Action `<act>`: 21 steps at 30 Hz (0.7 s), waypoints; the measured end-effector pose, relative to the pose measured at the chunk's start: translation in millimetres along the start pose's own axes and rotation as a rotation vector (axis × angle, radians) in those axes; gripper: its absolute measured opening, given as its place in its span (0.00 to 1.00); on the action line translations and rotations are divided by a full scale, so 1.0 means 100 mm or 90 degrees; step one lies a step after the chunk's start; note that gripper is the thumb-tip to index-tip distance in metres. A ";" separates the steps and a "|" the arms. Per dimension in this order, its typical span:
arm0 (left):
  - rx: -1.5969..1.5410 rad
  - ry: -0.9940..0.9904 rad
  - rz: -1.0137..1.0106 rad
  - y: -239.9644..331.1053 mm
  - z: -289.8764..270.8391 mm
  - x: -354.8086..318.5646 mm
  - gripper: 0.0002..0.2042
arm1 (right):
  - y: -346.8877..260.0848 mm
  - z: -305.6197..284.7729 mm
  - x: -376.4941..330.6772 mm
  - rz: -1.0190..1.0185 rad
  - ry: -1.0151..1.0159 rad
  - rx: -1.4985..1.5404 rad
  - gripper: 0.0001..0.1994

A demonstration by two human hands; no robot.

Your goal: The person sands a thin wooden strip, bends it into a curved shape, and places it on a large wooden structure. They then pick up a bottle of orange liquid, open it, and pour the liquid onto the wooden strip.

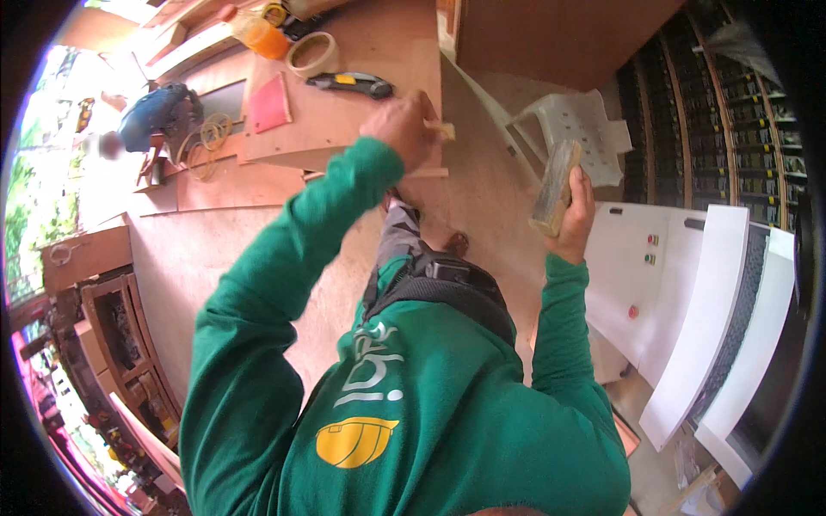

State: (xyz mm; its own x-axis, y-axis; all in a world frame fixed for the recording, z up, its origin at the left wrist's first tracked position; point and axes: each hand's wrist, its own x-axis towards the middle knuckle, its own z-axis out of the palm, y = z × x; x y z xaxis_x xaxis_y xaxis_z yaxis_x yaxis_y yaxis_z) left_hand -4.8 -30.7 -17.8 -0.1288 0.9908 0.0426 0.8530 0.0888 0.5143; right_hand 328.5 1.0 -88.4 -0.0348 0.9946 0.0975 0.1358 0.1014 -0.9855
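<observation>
My right hand (578,215) is raised at the right, its fingers wrapped round a worn, greyish-brown wooden block (555,189) held upright and slightly tilted. My left hand (411,129) is closed at the right edge of a wooden worktop (379,39). A small pale piece of wood (445,131) sticks out from its fingers, most of it hidden by the hand. Just beyond that hand lies a black and grey utility knife (348,83) with a yellow mark. Near the knife are a roll of tape (312,55) and a flat pinkish-red sheet (270,105).
A bottle of orange liquid (262,36) is at the worktop's far left. A blue tool (159,116) and a coiled yellowish cord (209,142) lie farther left. To the right are a white plastic stool (576,129) and a white machine with buttons (632,267). Wooden shelving (129,327) stands at left.
</observation>
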 end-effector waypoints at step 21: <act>-0.691 0.297 -0.391 -0.17 -1.02 -2.10 0.12 | -1.04 2.73 1.89 -0.319 -0.391 -0.371 0.19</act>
State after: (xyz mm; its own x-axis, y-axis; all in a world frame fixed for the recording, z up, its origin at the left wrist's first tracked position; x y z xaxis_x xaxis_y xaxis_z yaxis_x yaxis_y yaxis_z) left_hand -43.7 -250.4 52.1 -0.6916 0.6719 -0.2652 -0.2105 0.1638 0.9638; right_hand 37.3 173.1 -5.7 -0.7078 0.6664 0.2345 0.4259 0.6674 -0.6109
